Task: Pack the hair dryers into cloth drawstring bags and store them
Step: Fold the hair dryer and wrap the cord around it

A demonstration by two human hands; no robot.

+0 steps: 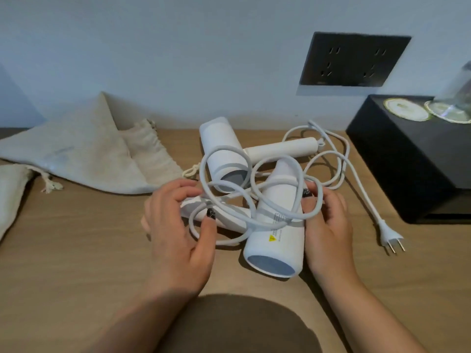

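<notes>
Hair dryers [276, 225], two, white, mid-table [76, 263], tangled in looped white cords [224, 197]; near one's handle half hidden under left hand [175, 233], fingers curled on cord loops. Right hand [328, 225] closed round near dryer's barrel. Plug [387, 235] lying right. Beige drawstring bags [84, 159] far left, one cut off at edge. Black box [407, 159] right, cropped.
</notes>
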